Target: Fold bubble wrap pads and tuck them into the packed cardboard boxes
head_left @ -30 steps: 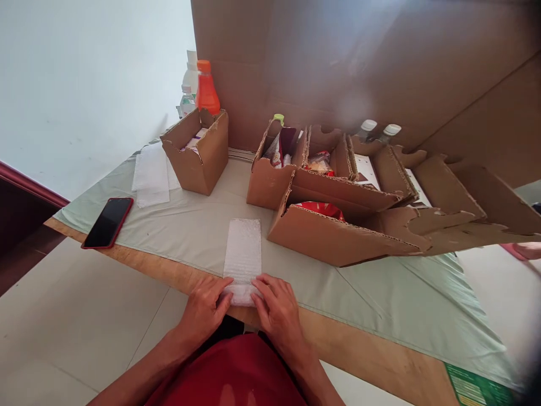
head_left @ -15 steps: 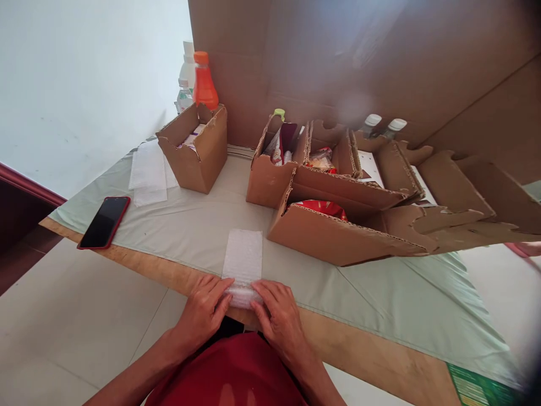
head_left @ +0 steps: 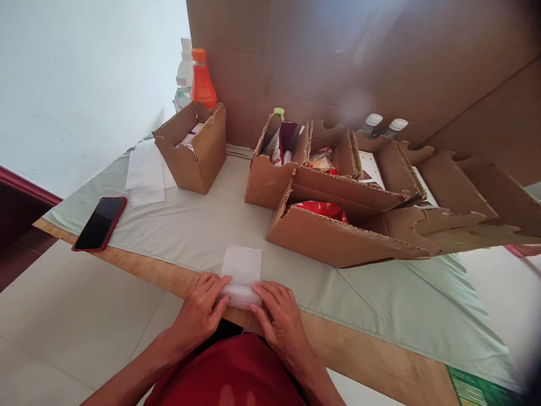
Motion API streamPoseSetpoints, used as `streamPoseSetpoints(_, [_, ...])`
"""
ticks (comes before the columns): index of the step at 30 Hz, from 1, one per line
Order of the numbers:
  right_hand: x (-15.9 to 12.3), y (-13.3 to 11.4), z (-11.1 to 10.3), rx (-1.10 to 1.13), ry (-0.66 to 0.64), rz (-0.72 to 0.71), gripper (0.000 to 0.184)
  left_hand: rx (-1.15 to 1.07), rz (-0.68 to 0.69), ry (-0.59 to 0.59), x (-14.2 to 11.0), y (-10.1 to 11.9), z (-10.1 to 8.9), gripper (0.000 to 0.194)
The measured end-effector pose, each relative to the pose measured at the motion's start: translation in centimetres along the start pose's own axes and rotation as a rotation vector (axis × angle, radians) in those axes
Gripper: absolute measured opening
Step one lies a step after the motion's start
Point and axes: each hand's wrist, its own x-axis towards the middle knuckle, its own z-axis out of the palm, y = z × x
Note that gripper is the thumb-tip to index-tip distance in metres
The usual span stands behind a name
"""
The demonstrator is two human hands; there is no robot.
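Note:
A strip of bubble wrap (head_left: 242, 264) lies at the table's front edge, its near end rolled into a thick white bundle. My left hand (head_left: 206, 301) grips the left end of the roll between thumb and fingers. At the right end, my right hand (head_left: 276, 307) holds it the same way. Whatever the roll may contain is hidden. The flat far part of the strip rests on the pale green cloth.
Cardboard boxes (head_left: 313, 239) with packets stand at the right. A smaller cardboard box (head_left: 205, 163) sits back left, near an orange bottle (head_left: 203, 82). More bubble wrap sheets (head_left: 146, 175) and a red-edged phone (head_left: 100, 224) lie left. Behind rises a cardboard panel (head_left: 296, 67).
The flat part of the bubble wrap is shorter and the roll looks thicker. Both hands stay at its ends. The view has shifted slightly.

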Motion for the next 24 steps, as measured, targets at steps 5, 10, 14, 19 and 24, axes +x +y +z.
streamPoseSetpoints(5, [0.7, 0.1, 0.8, -0.144, -0.042, -0.088, 0.035, 0.069, -0.111, 0.084, 1.6, -1.0, 0.6, 0.03])
streamPoseSetpoints(10, [2.2, 1.2, 1.9, 0.01, 0.113, 0.057, 0.023, -0.313, -0.507, 0.199, -0.1, 0.0, -0.7, 0.043])
streamPoseSetpoints(14, [2.1, 0.0, 1.7, 0.249, 0.059, 0.291, 0.025, -0.985, -0.83, 0.122, -0.9, 1.9, -0.9, 0.057])
streamPoseSetpoints(19, [0.6, -1.8, 1.0, 0.463, -0.008, 0.386, 0.021, -1.427, -0.897, 0.071, 0.5, 3.8, 0.4, 0.046])
streamPoseSetpoints(24, [-0.5, -0.6, -0.2, 0.599, 0.108, 0.486, 0.047, -1.459, -0.871, 0.008, 1.5, 4.6, 0.9, 0.054])
